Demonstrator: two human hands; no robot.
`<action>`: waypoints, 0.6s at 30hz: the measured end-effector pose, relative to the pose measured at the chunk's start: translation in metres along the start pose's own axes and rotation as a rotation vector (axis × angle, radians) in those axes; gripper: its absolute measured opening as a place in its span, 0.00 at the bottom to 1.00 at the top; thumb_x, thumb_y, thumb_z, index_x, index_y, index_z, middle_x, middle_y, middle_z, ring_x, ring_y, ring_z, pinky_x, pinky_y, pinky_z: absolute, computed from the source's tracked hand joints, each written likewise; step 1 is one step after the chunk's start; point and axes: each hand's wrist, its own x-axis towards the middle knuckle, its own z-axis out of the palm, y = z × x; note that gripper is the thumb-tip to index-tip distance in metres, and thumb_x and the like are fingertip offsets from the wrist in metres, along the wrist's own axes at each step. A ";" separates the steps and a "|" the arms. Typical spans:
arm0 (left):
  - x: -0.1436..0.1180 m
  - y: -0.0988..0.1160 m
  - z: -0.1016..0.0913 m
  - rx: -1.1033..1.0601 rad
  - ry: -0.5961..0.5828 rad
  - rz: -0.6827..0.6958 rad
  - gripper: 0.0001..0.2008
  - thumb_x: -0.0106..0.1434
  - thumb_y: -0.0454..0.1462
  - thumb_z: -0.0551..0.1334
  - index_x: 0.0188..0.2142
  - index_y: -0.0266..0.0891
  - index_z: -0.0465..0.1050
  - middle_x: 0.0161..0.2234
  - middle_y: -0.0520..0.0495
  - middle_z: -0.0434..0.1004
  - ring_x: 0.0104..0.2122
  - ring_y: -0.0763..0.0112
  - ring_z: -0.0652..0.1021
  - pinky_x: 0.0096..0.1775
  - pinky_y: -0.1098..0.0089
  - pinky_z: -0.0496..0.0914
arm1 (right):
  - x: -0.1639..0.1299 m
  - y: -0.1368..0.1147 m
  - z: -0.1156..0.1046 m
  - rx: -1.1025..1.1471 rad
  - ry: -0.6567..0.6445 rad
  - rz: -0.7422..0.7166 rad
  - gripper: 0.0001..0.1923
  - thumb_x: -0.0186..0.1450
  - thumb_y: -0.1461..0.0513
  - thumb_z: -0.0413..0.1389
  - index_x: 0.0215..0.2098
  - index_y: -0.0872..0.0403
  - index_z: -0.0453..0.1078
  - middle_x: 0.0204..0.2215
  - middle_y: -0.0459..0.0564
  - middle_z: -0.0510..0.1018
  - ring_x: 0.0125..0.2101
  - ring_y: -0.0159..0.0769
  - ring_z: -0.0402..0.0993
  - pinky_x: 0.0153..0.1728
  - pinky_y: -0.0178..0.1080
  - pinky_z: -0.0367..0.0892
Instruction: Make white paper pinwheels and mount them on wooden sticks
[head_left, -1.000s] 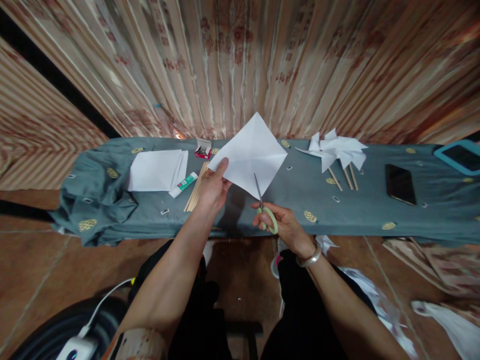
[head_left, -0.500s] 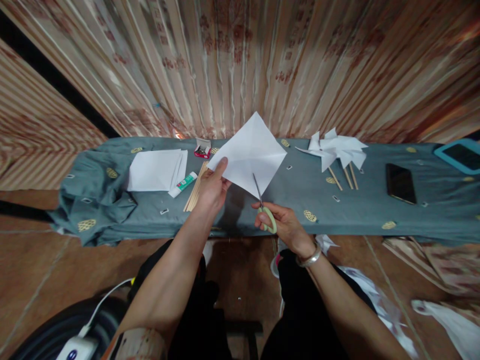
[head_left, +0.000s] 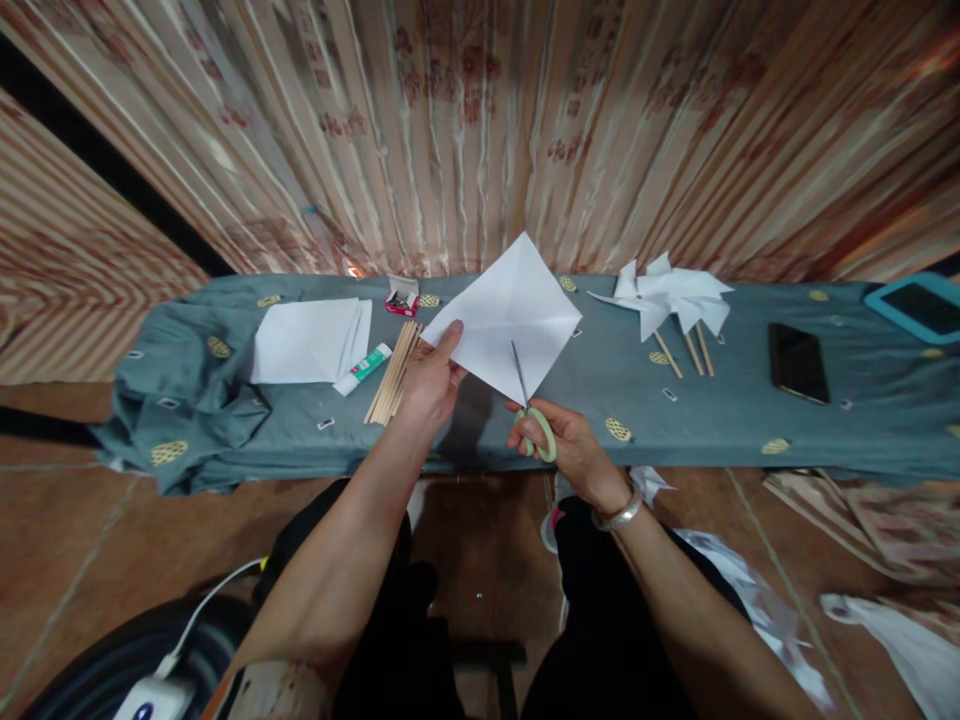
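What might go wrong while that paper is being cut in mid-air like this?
The left hand pinches the paper by one corner only, so the sheet may flex and the cut wander off the crease. The scissors in the right hand point toward the left hand's fingers, so a slip might nick them.

Desk (head_left: 720, 425), grey-clothed: paper stack (head_left: 309, 341) at 10 o'clock, sticks (head_left: 392, 373) beside; pinwheels (head_left: 670, 297) at 1, phone (head_left: 798, 362) at 3.

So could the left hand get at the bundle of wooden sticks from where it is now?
Probably yes. The left hand pinches the white paper square, but the wooden sticks lie right beside it on the cloth, nothing between; it would have to release the paper.
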 end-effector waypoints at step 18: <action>-0.002 -0.001 0.001 0.023 -0.013 -0.013 0.09 0.55 0.35 0.69 0.36 0.34 0.75 0.39 0.43 0.83 0.48 0.61 0.79 0.52 0.65 0.73 | 0.000 0.001 -0.001 -0.012 0.012 0.003 0.26 0.53 0.40 0.62 0.28 0.54 0.68 0.24 0.46 0.77 0.23 0.27 0.68 0.25 0.32 0.64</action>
